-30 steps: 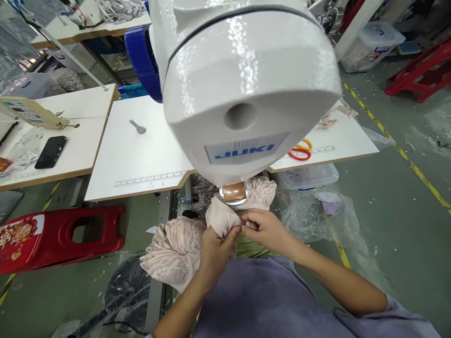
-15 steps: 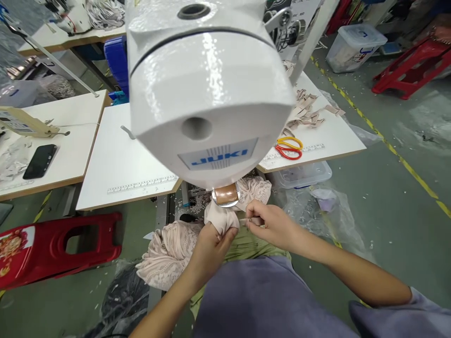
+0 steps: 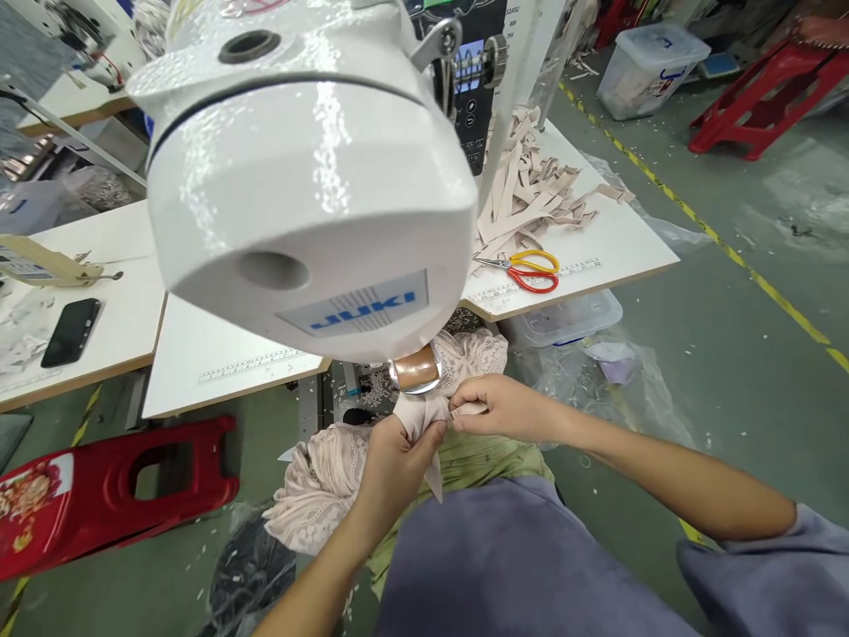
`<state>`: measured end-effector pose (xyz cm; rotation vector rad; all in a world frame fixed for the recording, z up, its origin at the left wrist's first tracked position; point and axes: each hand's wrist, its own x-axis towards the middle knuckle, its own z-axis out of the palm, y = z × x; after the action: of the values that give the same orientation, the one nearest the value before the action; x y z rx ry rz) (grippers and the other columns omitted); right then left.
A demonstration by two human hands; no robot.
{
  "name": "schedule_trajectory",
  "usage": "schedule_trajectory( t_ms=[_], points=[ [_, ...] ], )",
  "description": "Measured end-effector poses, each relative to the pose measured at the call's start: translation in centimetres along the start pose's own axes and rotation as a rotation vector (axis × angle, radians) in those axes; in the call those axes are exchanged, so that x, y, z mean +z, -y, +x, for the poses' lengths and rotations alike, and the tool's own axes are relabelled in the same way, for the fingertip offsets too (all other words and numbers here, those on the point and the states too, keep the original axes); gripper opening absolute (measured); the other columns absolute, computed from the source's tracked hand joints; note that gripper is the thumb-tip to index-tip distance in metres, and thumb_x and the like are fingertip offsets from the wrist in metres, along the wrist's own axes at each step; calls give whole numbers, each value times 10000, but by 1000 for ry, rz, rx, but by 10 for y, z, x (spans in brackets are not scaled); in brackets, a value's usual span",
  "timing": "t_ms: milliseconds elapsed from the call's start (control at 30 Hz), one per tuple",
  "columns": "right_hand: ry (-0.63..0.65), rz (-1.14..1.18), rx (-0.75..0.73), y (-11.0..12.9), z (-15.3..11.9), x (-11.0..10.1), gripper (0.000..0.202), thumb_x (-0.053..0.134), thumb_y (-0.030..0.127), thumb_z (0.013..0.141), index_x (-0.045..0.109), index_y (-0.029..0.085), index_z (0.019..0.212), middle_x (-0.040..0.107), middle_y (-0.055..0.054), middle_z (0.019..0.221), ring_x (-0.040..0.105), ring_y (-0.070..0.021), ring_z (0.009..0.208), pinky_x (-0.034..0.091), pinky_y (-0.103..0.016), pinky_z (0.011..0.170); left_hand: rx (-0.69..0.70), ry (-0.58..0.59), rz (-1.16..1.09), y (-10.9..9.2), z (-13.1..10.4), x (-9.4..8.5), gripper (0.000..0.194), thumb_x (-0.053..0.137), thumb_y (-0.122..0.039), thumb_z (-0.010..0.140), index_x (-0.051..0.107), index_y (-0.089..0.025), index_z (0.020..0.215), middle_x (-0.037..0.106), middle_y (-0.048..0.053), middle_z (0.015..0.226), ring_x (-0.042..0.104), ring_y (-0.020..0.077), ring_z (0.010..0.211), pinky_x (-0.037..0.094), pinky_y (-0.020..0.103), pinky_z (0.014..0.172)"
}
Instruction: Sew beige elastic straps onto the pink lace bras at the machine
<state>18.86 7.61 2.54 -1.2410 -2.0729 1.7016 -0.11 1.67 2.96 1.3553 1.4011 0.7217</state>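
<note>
Pale fabric (image 3: 417, 410) is pinched in the left hand (image 3: 396, 456), with the sewing machine (image 3: 311, 195) just beyond; the right hand (image 3: 500, 409) grasps a narrow strip (image 3: 470, 409) beside that grip. Positioning cloth seems underway; the next move likely calls for steady tension.

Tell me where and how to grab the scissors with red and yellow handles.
Likely best: with the right hand, once free of the beige fabric, take the red and yellow loop handles of the metal scissors from the right. They lie flat, loops pointing right, blades left toward the white sewing machine.
</note>
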Motion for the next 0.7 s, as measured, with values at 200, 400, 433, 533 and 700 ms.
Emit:
schedule_trajectory(
  t_ms=[200,400,433,533,700],
  points=[
    [67,347,143,3,-3,5,219,597,374,765,571,170,691,380,65,558,321,-80,510,235,-226,482,-112,-44,-144,-1,4,0,296,654,-400,786,551,-163,640,518,-31,577,451,112,559,384,218,543],
    [-50,202,42,8,-7,7,245,591,400,781,630,158,760,500,28,651,415,-101,597,296,-227,541,-167,-79,-284,0,2,0,289,741,-402,739,615,-146,694,607,1,630,537,142,611,451,242,595],
    [-65,159,22,10,-6,7,223,581,371,779,629,157,740,502,24,656,419,-103,609,297,-228,547,-172,-81,-281,1,1,-1,298,742,-413,743,628,-141,697,616,6,638,543,145,620,453,243,605],
    [-27,157,36,16,-4,3,177,588,329,741,643,161,741,461,36,609,383,-96,574,270,-227,520,-168,-85,-280,14,-7,-5,361,740,-485,751,684,-134,811,682,41,738,601,182,700,483,265,660],
    [135,424,108,34,4,-19,307,646,426,659,651,167,823,561,24,622,441,-95,532,318,-221,507,39,-295,-684,48,-25,13,735,632,-802,665,605,-240,1137,735,86,981,691,281,913,556,382,789]
  ],
)
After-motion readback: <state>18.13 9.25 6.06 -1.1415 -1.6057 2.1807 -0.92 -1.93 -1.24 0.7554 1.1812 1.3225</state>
